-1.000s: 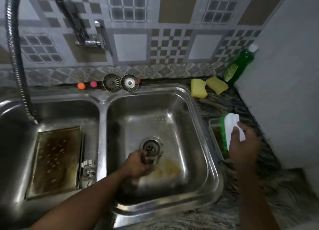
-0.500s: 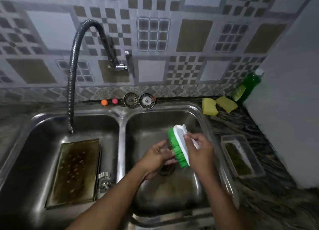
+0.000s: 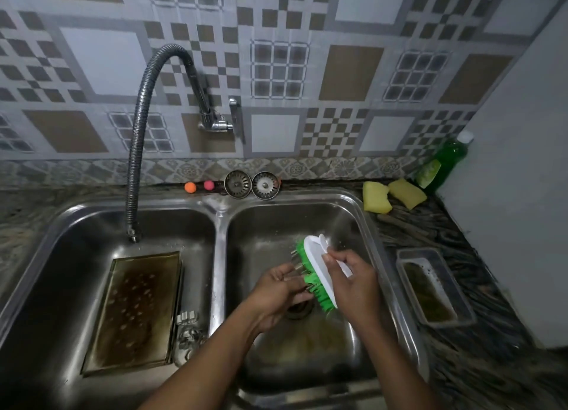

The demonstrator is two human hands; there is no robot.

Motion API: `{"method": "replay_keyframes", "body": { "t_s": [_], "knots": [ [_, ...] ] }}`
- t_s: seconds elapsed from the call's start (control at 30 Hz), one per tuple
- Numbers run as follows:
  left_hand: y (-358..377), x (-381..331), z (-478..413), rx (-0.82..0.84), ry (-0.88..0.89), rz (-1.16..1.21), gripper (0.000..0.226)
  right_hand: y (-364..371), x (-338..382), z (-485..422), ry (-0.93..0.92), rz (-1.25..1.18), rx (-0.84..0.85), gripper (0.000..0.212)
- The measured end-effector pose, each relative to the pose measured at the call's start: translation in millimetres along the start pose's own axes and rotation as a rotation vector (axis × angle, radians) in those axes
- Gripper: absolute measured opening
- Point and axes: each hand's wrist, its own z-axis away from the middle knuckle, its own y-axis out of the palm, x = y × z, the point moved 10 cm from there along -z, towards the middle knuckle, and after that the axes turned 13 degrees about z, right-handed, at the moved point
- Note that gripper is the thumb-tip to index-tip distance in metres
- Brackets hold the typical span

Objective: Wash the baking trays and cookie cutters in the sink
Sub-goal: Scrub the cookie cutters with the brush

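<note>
Over the right basin of the steel double sink (image 3: 218,225), my right hand (image 3: 353,286) grips a white scrub brush with green bristles (image 3: 316,271). My left hand (image 3: 276,289) holds a small metal cookie cutter (image 3: 297,266) against the bristles; my fingers and the brush hide most of it. A greasy flat baking tray (image 3: 135,311) lies in the left basin, with more metal cookie cutters (image 3: 189,326) beside its right edge. A small dirty loaf tin (image 3: 433,289) stands on the counter to the right of the sink.
A flexible faucet hose (image 3: 136,151) hangs over the left basin, its lever (image 3: 235,114) on the tiled wall. Two sink strainers (image 3: 252,184) and two small balls (image 3: 198,186) sit on the back rim. Two yellow sponges (image 3: 392,196) and a green soap bottle (image 3: 442,163) stand at the back right.
My right hand brought the brush from the counter over the right basin. My left hand rose from the drain with the cutter, and the two met. The camera tilted up.
</note>
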Motion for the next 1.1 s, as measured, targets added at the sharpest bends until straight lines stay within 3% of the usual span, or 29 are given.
{"method": "replay_keyframes", "body": {
  "t_s": [0.2,0.33,0.47,0.63,0.8,0.9,1.0,1.1],
  "knots": [
    [1,2,7,0.038,0.009,0.021,0.042,2,0,-2,-0.043,0.02,0.078,0.012],
    [15,-6,6,0.03,0.176,-0.172,0.045,-5,-4,-13,0.032,0.064,-0.08,0.014],
    [5,-13,7,-0.118,0.273,-0.212,0.035,-11,-12,-11,0.124,-0.028,-0.228,0.008],
    [-14,-21,2,-0.25,0.252,-0.116,0.054,-11,-3,1,0.03,-0.064,-0.118,0.01],
    [11,-2,9,-0.072,0.09,0.252,0.032,-8,4,12,-0.014,0.062,-0.111,0.018],
    [9,4,8,-0.136,0.024,0.46,0.032,-7,14,10,-0.147,0.148,-0.106,0.018],
    [1,7,7,-0.196,0.048,0.508,0.026,3,22,16,-0.268,0.26,-0.114,0.016],
    [-1,7,7,-0.243,0.137,0.434,0.021,-1,23,18,-0.208,0.314,-0.235,0.016]
  ]
}}
